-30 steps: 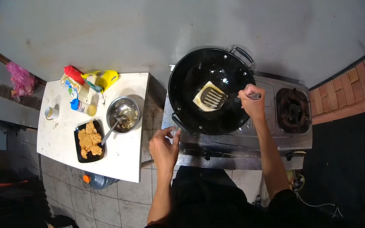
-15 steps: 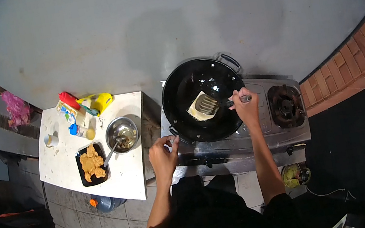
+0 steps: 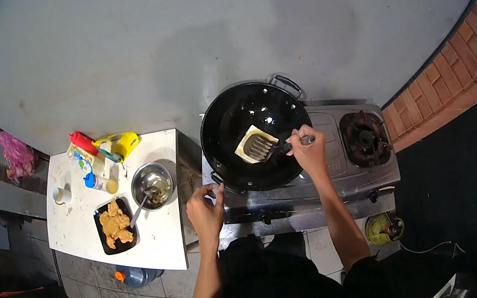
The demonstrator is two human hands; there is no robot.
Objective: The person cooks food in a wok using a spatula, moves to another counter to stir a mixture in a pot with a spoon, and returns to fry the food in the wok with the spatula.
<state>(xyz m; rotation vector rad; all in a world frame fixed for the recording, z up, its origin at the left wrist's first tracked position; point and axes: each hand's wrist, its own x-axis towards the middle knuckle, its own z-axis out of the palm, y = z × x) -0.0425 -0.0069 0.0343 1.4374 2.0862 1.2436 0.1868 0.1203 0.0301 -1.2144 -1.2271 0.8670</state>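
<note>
A black wok (image 3: 226,113) rests on the left side of a metal gas stove (image 3: 330,164). Inside it lies a pale square piece of food (image 3: 248,141) with browned edges, partly covered by a slotted spatula (image 3: 259,147). My right hand (image 3: 307,148) is closed round the spatula's handle at the wok's right rim. My left hand (image 3: 206,209) is at the wok's lower left loop handle (image 3: 218,179), thumb and fingertips close together there. Whether those fingers grip the handle is too small to tell.
On the white table (image 3: 165,238) at left are a steel bowl (image 3: 152,186) with a spoon, a black tray (image 3: 106,244) of fried-looking pieces, a cup (image 3: 61,195) and several bottles. A bare burner (image 3: 366,139) is right of the wok. A wall stands behind.
The view has shifted, so the wok and table appear lower and farther left. The spatula stays over the square piece, its blade now nearer the piece's lower right part.
</note>
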